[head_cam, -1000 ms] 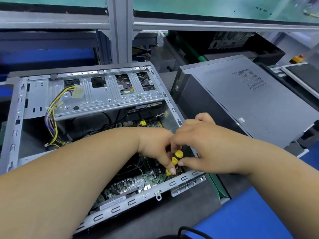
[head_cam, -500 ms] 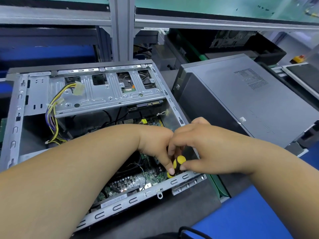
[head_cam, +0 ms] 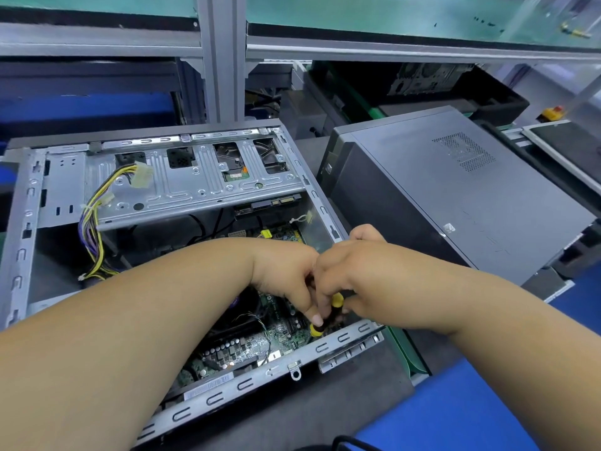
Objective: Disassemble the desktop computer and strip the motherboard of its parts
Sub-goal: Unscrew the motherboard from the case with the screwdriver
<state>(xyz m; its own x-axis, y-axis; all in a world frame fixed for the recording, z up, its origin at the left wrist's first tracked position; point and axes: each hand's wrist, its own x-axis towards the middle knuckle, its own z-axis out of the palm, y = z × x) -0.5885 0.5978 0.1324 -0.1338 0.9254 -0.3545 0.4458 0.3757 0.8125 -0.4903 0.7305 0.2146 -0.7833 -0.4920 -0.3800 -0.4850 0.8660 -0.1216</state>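
An open grey desktop case point(head_cam: 19, 242) lies on its side with the green motherboard point(head_cam: 279, 336) showing inside. Both hands meet over the board's right front corner. My right hand point(head_cam: 354, 281) grips a black and yellow screwdriver point(head_cam: 331, 310) that points down at the board. My left hand point(head_cam: 286, 275) pinches the same screwdriver lower on its handle, fingertips near the yellow collar. The screwdriver tip and whatever it touches are hidden by the fingers. A yellow, black and purple power cable bundle point(head_cam: 92, 229) hangs over the metal drive cage point(head_cam: 201, 180).
A closed grey computer case point(head_cam: 455, 196) stands directly right of the open one, close to my right wrist. Black bins point(head_cam: 439, 89) with another chassis sit behind. A metal frame post point(head_cam: 221, 60) rises at the back. A blue mat point(head_cam: 471, 408) covers the table front right.
Both hands have sunk a little lower and farther into the case with the screwdriver. More of the yellow handle is covered by the fingers.
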